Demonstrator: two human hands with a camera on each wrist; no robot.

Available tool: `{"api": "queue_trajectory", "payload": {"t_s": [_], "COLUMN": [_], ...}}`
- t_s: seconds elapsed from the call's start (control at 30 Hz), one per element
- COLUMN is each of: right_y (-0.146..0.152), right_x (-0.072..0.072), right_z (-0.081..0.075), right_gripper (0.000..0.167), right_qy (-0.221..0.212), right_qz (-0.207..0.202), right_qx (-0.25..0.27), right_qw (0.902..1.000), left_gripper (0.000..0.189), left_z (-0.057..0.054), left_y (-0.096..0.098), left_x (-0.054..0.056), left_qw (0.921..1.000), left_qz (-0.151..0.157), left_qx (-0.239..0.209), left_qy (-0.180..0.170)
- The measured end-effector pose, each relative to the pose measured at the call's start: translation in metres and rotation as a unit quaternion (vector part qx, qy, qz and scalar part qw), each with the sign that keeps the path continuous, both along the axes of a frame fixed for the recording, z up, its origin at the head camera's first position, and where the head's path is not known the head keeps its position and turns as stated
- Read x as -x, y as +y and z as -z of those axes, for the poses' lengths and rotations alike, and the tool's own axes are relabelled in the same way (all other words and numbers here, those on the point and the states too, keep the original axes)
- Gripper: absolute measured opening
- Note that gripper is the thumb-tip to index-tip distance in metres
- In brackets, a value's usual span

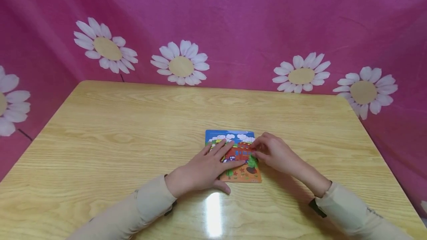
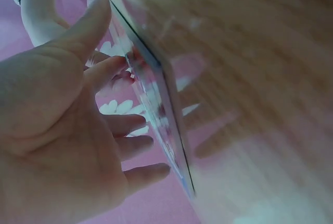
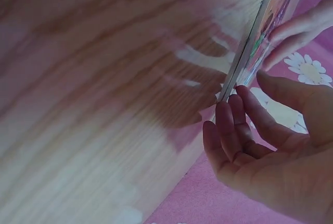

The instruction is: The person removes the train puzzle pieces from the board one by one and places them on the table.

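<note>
- The picture board (image 1: 241, 153) lay flat on the table (image 1: 133, 132), somewhat right of its middle, between and partly under the two hands.
- In my judgement, the first risk was sliding or turning: if the right hand (image 1: 275, 155) pushed its edge sideways while the left hand (image 1: 207, 167) pressed only lightly, the glossy tabletop would hold it badly.
- Another risk was tilting: an upward pull at the right edge, against a weight on the other side, could raise the board unevenly.
- The hands were also close; the left index finger pointed towards the right thumb, so a small careless move could make them bump.
- The left hand was palm down with its fingers straight and widely spread over the picture. It gripped nothing, and its thumb reached past the near edge of the board. How strongly it pressed could not be seen.
- The right hand was bent inward at the right edge, near the printed green tree (image 1: 251, 161). Its fingers were curled and its thumb and index finger stood narrow, like for a pinch; I cannot tell whether they really held the edge.
- Both forearms came from the near side, in light sleeves (image 1: 143, 203).
</note>
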State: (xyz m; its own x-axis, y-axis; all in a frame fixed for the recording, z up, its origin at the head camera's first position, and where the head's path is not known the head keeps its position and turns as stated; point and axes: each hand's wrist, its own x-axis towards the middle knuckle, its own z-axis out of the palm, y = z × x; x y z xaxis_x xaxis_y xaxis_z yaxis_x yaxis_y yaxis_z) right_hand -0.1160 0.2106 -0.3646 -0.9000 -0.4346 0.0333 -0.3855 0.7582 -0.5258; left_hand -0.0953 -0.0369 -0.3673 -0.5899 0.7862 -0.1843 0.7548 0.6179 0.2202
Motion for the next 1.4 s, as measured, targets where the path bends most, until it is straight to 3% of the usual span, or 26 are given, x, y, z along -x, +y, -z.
{"api": "queue_trajectory", "payload": {"t_s": [0.27, 0.63, 1.03, 1.2, 1.4], "right_y": [-0.002, -0.006, -0.011, -0.010, -0.010], "right_x": [0.005, 0.036, 0.039, 0.041, 0.040], "right_z": [0.000, 0.001, 0.000, 0.000, 0.003], "right_gripper": [0.008, 0.015, 0.014, 0.019, 0.024], "right_qy": [-0.007, -0.022, -0.038, -0.069, -0.074], "right_qz": [0.009, 0.057, 0.061, 0.087, 0.084], "right_qx": [0.000, -0.028, -0.030, -0.005, 0.068], "right_qw": [0.9999, 0.9978, 0.9970, 0.9938, 0.9914], "left_gripper": [0.075, 0.071, 0.070, 0.069, 0.068], "left_z": [0.001, 0.001, -0.001, -0.002, -0.002], "left_y": [0.002, 0.003, 0.006, 0.007, 0.006], "left_x": [0.000, 0.001, 0.002, 0.001, 0.001], "left_qw": [0.9999, 0.9997, 0.9997, 0.9997, 0.9998], "left_qz": [0.003, 0.003, -0.005, -0.006, -0.009], "left_qx": [0.008, 0.006, 0.018, 0.021, 0.017], "left_qy": [0.010, 0.022, 0.013, 0.007, 0.004]}}
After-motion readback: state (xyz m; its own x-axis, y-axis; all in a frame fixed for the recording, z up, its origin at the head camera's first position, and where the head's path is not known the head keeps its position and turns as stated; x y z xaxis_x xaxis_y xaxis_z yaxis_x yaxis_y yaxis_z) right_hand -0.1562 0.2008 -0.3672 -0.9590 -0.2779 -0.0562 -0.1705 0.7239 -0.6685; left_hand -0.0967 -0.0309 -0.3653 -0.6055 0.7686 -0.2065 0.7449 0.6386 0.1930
